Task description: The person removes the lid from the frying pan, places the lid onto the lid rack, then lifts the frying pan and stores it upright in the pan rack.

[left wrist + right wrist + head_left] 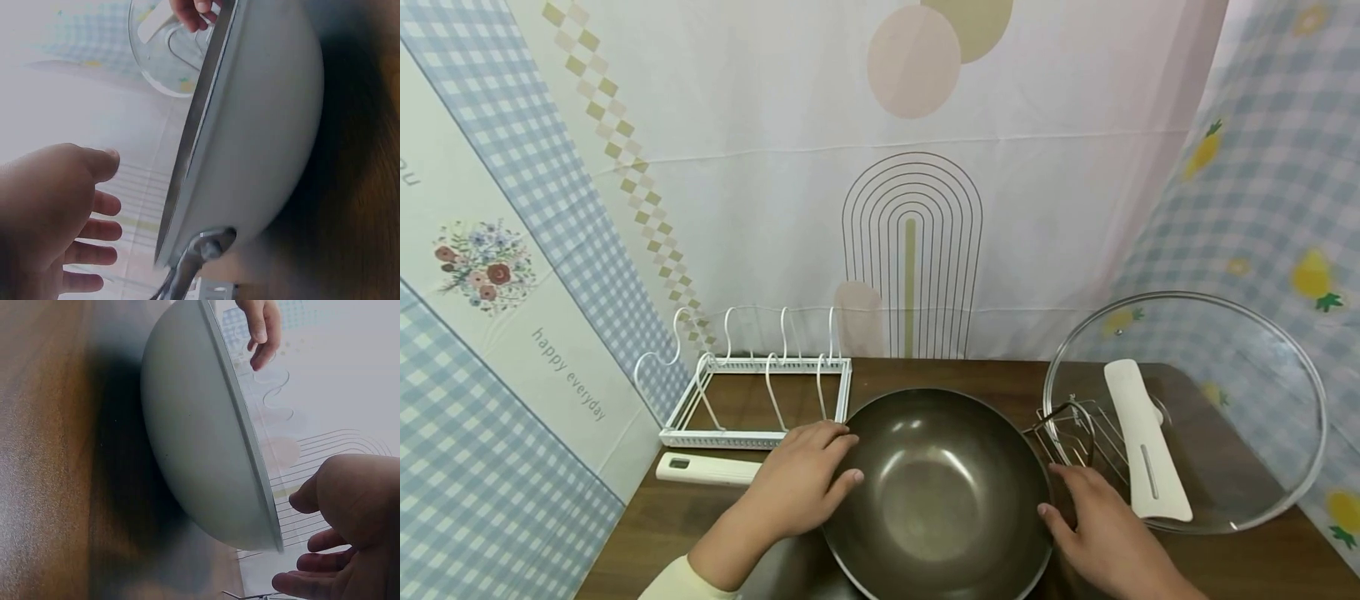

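A dark-lined wok sits on the brown table in front of me. Its outside is pale grey, and a cream handle points left. Over the left rim, beside the handle, hovers my left hand; the left wrist view shows its fingers loosely spread and a gap between it and the wok. My right hand is at the opposite rim, thumb toward the wok. In the right wrist view that hand's fingers are relaxed, apart from the rim, and hold nothing.
A white rack with curved wire dividers stands behind the handle. To the right, a large glass lid with a long cream grip leans upright on a wire stand. Patterned cloths hang behind and at both sides.
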### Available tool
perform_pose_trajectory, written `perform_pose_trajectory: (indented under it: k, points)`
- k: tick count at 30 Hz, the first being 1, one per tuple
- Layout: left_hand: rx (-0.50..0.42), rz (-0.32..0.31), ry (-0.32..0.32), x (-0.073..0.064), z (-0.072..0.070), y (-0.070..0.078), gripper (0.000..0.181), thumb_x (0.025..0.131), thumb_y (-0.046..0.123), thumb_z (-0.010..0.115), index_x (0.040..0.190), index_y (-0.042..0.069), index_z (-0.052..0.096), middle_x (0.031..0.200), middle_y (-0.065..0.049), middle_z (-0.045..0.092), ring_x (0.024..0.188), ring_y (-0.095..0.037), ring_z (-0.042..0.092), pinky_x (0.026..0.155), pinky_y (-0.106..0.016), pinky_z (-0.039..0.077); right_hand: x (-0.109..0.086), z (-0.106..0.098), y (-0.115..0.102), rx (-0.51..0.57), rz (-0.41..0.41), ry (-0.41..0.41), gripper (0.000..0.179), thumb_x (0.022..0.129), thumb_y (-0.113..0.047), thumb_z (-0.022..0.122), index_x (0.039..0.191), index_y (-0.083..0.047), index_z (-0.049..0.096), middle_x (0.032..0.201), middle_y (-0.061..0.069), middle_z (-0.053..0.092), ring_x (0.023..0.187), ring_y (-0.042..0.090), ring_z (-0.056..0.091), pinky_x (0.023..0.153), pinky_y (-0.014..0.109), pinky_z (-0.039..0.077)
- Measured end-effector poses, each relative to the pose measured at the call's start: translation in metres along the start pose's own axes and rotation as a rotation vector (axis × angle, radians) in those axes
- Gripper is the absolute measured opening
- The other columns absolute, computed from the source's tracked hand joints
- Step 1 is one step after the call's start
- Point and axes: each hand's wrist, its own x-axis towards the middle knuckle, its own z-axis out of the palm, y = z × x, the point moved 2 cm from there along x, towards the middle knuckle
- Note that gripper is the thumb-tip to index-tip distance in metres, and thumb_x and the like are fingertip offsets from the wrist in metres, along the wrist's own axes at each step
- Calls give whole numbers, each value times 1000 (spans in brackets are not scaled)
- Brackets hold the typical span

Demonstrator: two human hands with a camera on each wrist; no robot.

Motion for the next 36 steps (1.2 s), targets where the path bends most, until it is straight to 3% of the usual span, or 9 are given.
perform_pose_trajectory:
  k: [6, 15, 20, 25, 31, 36]
  points:
    - [-1, -52, 2, -7, 1, -12, 40, 91, 43, 55, 119, 14, 61, 123, -5, 55, 115, -23, 50, 96, -43, 37, 0, 4, 2, 10, 5, -21, 52, 90, -40, 61, 126, -2, 53, 125, 19, 50, 111, 37, 51, 80, 51, 45]
    - [62, -57, -8, -18, 3, -25, 39, 91, 39, 56, 119, 12, 61, 116, -5, 59, 109, -26, 55, 92, -44, 40, -3, 8, 3, -3, 13, -28, 49, 89, -34, 63, 125, -2, 53, 124, 18, 51, 110, 36, 52, 82, 51, 45]
    - [106, -81, -15, -24, 0, -34, 27, 88, 34, 57, 105, 14, 63, 101, -3, 61, 96, -27, 59, 87, -43, 42, -5, 10, 1, -15, -19, -1, 48, 88, -33, 65, 124, -3, 55, 123, 16, 53, 110, 35, 53, 83, 51, 44]
    - [136, -99, -51, -29, -1, -40, 14, 82, 30, 61, 89, 18, 60, 83, 2, 59, 83, -24, 60, 78, -43, 45, -6, 11, 1, -11, 4, -36, 48, 88, -36, 65, 124, -4, 55, 124, 15, 53, 111, 36, 52, 83, 52, 44]
    - [126, -115, -93, -35, -1, -43, 15, 79, 29, 64, 86, 17, 59, 84, 1, 61, 85, -25, 60, 78, -45, 44, -5, 10, 0, -16, 28, -74, 48, 88, -37, 64, 123, -5, 56, 124, 15, 53, 111, 36, 52, 84, 52, 44]
    - [124, -132, -123, -38, -1, -43, 18, 79, 32, 66, 79, 18, 56, 74, 3, 57, 80, -24, 60, 73, -43, 45, -6, 11, 0, -25, 24, -61, 46, 87, -34, 65, 121, -5, 57, 121, 14, 55, 112, 36, 51, 85, 52, 43]
